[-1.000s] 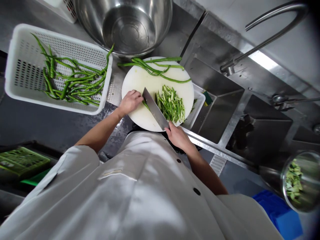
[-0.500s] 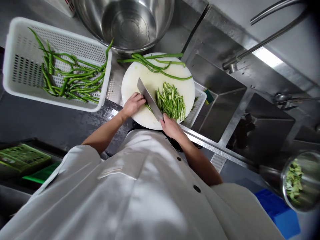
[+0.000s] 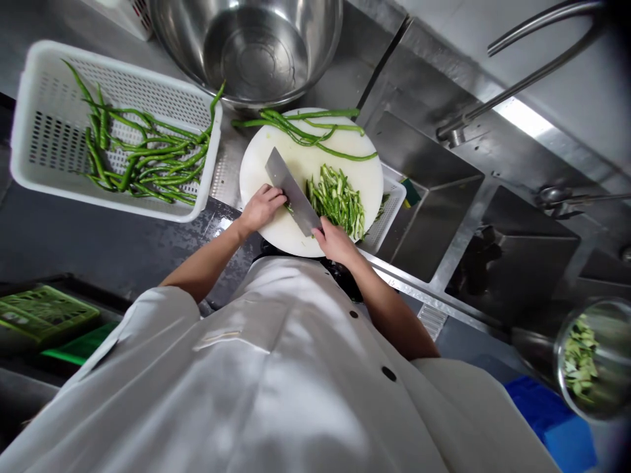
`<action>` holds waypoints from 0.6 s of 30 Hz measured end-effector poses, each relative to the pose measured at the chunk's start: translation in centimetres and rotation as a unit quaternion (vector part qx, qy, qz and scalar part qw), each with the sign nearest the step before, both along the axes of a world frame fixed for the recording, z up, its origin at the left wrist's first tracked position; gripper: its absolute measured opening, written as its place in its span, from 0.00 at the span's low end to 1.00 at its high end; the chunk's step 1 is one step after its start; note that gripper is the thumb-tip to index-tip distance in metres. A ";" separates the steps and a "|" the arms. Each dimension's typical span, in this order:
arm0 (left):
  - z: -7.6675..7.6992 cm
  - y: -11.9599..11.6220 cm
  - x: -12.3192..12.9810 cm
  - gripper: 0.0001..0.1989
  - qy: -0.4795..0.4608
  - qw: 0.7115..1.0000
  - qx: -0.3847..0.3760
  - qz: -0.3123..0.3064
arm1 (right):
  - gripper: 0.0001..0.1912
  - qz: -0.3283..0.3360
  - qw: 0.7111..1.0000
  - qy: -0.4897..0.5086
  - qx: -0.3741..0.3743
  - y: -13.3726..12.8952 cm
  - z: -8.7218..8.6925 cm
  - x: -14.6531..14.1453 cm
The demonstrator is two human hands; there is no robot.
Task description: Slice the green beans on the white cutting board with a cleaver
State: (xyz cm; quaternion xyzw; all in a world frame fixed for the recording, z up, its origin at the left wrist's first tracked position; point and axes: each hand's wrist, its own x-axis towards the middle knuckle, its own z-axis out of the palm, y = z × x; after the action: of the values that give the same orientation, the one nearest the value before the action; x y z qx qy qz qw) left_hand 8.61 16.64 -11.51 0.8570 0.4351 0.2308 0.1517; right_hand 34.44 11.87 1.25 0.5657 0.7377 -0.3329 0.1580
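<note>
My right hand (image 3: 336,242) grips the handle end of a broad cleaver (image 3: 294,192), its blade slanting up and left over the round white cutting board (image 3: 256,154). Close against the blade, my left hand (image 3: 263,207) has its fingers bent on green pieces that are mostly hidden. Right of the blade lies a pile of sliced green peppers (image 3: 340,200). Several long whole peppers (image 3: 315,136) rest along the board's far edge, some reaching past its rim.
A white basket (image 3: 29,148) with long peppers stands at left, a large steel bowl (image 3: 172,46) behind the board. At right are a smaller white basket (image 3: 389,217), sinks (image 3: 428,223) and a faucet (image 3: 517,85).
The cleaver has shifted slightly left and its blade looks more tilted, showing more of its flat side. My left hand stays beside it, nearly in the same place.
</note>
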 end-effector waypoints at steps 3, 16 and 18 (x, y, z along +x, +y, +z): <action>0.1 -0.5 -0.4 0.16 0.001 1.000 0.000 -0.001 | 0.24 0.004 0.999 -0.036 -0.001 -0.7 1.8 1.6; -0.3 -1.4 -0.7 0.14 -0.024 1.000 -0.001 -0.016 | 0.24 -0.001 1.000 -0.012 -0.007 -1.3 0.3 -0.3; -0.2 -0.6 -1.9 0.12 -0.053 0.998 0.007 0.041 | 0.25 -0.020 1.000 -0.011 -0.001 -1.8 -0.1 0.6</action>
State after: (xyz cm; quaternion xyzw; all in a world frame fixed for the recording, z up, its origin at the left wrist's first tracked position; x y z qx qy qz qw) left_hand 6.70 16.05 -11.69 0.8260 0.4599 0.2846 0.1590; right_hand 35.08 10.09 1.20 0.5835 0.7243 -0.3305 0.1602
